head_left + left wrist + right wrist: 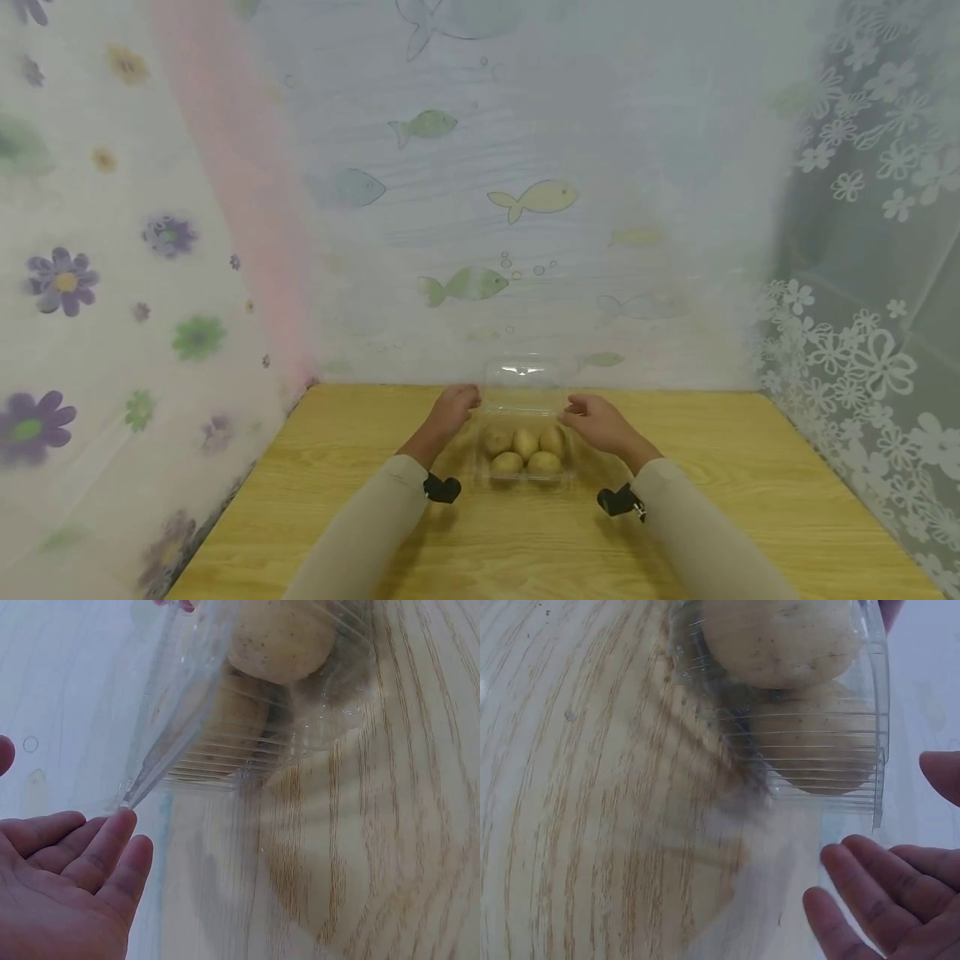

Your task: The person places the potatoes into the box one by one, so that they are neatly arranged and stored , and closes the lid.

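Note:
A clear plastic clamshell box point(482, 477) stands on the table with its lid point(522, 385) raised at the far side. Inside lie several potatoes point(507, 463), pale yellow-brown. My left hand point(454, 406) is at the box's far left corner; in the left wrist view its extended fingertips point(120, 823) meet the corner of the plastic edge, thumb apart. At the far right corner is my right hand point(600, 421). Its fingers point(870, 889) are spread and loosely bent just past the rim in the right wrist view, with nothing between them and the thumb.
The wood-grain table point(360, 483) extends to both sides and in front of the box. A fish-print curtain point(450, 283) hangs close behind it. Flower-print sheets close off the left point(112, 333) and right point(862, 350). Black wrist cameras point(442, 487) sit below both sleeves.

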`<action>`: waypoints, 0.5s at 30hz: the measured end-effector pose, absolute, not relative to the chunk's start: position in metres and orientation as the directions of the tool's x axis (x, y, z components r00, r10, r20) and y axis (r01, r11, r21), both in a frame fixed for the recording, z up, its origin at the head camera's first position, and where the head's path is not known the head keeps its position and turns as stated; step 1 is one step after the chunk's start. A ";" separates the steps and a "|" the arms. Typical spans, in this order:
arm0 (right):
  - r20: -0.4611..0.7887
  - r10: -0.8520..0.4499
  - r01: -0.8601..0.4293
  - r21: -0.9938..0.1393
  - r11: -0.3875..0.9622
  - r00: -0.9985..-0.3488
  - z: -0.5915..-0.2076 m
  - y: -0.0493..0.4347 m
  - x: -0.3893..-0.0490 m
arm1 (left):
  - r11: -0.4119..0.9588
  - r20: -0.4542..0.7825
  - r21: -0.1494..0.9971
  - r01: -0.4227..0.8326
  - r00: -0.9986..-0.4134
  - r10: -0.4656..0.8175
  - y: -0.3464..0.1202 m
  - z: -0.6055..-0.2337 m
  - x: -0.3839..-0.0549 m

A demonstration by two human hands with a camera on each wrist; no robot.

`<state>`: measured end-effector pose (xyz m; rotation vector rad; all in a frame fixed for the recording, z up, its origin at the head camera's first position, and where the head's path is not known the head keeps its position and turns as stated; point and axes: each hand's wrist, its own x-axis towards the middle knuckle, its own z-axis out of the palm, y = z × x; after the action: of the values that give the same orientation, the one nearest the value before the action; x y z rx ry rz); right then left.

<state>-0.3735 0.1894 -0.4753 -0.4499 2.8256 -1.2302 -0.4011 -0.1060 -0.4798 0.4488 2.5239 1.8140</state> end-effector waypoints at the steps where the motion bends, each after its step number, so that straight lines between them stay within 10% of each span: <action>1: 0.092 -0.271 -0.251 -0.726 0.640 -0.958 -0.476 0.189 -0.374 | 0.299 0.164 0.926 0.229 -0.960 0.229 -0.106 -0.480 -0.401; 15: 0.078 -0.257 -0.217 -0.791 0.572 -0.963 -0.475 0.194 -0.373 | 0.278 0.119 0.943 0.182 -0.966 0.229 -0.113 -0.471 -0.395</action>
<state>-0.3727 0.1942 -0.4750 -0.4139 2.7449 -1.3716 -0.3954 -0.1131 -0.4706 0.3984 2.4794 1.8201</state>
